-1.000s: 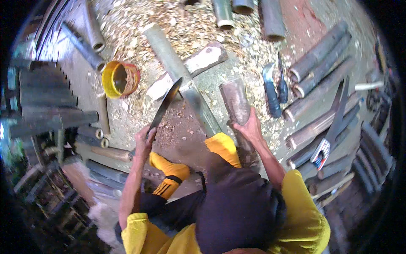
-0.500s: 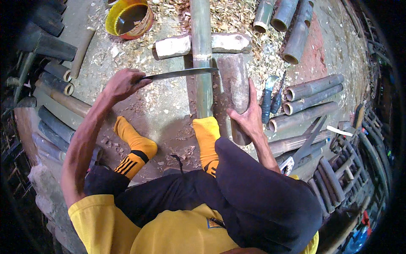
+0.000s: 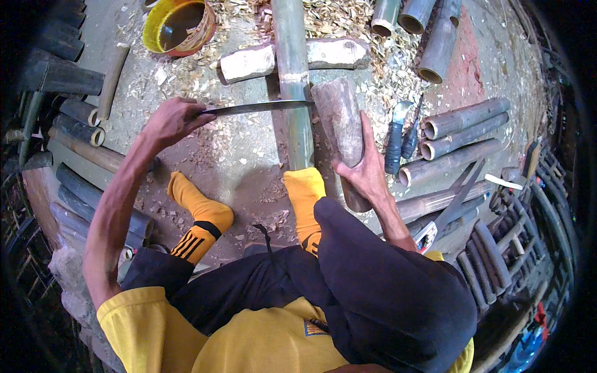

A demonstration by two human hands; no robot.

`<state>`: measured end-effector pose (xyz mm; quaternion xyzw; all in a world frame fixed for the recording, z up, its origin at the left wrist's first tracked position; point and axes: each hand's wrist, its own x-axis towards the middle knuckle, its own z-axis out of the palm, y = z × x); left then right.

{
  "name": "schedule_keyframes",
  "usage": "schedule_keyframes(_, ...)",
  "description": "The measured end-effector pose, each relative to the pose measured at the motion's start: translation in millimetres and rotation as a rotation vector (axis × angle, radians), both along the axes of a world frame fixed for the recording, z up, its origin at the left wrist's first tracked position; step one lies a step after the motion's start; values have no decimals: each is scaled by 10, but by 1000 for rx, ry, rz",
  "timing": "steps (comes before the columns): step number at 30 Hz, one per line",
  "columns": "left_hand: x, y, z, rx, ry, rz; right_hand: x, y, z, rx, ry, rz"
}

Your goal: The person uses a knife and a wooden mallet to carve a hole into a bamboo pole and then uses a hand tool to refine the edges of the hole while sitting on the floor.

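Note:
My left hand (image 3: 177, 119) is closed around the handle of a long machete (image 3: 255, 107). Its blade lies crosswise over a green bamboo pole (image 3: 300, 140), which runs lengthwise away from me. In my right hand (image 3: 371, 171) is a thick wooden mallet (image 3: 341, 121), gripped low, with the broad upper end tilted left beside the blade's tip. Whether the mallet touches the tip I cannot tell. The pole's near end meets the toes of my right foot in an orange sock (image 3: 305, 193). Farther off, the pole rests over a pale crosswise log (image 3: 339, 53).
A yellow bucket (image 3: 208, 28) of dark liquid stands far left among wood chips (image 3: 245, 25). To the right lie a black-handled knife (image 3: 393, 146), several cut bamboo tubes (image 3: 466, 118) and a handsaw (image 3: 454, 196). More dark tubes (image 3: 81, 189) lie on the left.
The mallet's upper end has tipped a little to the left, toward the blade. The machete stays across the pole; the whole view has shifted slightly.

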<state>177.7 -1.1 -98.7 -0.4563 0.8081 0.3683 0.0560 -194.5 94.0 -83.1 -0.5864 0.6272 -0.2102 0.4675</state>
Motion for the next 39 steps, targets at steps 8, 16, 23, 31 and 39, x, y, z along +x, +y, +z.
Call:
schedule_keyframes(8, 47, -1, -168, -51, -42, 4, -113, -352, 352, -39, 48, 84)
schedule_keyframes(16, 48, -121, -206, -80, -160, -82, 208, -784, 609, -225, -59, 24)
schedule_keyframes(23, 93, -9, -130, 25, -140, -20, 221, -1181, 797, -110, -45, 515)
schedule_keyframes(31, 46, -73, -158, 15, -125, -56, 338, -912, 427, -141, -158, 201)
schedule_keyframes(39, 117, -38, -261, 102, -81, -35, 285, -566, 251, -125, -132, 347)
